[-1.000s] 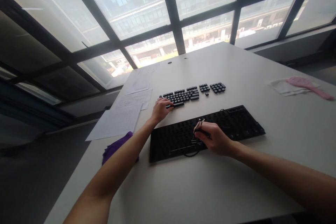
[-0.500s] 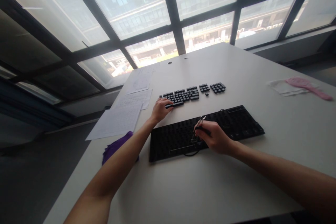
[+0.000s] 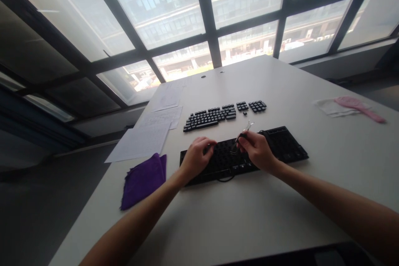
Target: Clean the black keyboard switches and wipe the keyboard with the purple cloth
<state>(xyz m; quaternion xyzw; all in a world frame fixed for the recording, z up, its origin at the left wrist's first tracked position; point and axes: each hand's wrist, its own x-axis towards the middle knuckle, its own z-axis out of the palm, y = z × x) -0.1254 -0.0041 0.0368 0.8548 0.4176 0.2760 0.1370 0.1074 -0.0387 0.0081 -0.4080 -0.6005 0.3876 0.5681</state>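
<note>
A black keyboard [image 3: 285, 145] stripped of most of its keycaps lies across the table before me. Above its left half is my left hand [image 3: 197, 157], thumb and forefinger brought together; anything between them is too small to make out. My right hand [image 3: 258, 150] grips a keycap puller [image 3: 249, 125] over the middle of the board, its wire end pointing down at the keys and metal prongs sticking up past my fingers. Beyond the keyboard, loose black keycaps [image 3: 208, 117] stand in rows grouped like the keyboard's layout.
A folded purple cloth [image 3: 143, 181] lies left of the keyboard, by my left forearm. Sheets of paper [image 3: 140, 141] run along the table's left edge. At the right, a pink brush-like object [image 3: 358, 105] rests on white cloth or tissue [image 3: 330, 108]. A dark edge [image 3: 296, 257] shows at the bottom.
My left hand has come back from the front-left end of the keycap rows to above the keyboard. My right hand, still with the puller, has shifted slightly right and up.
</note>
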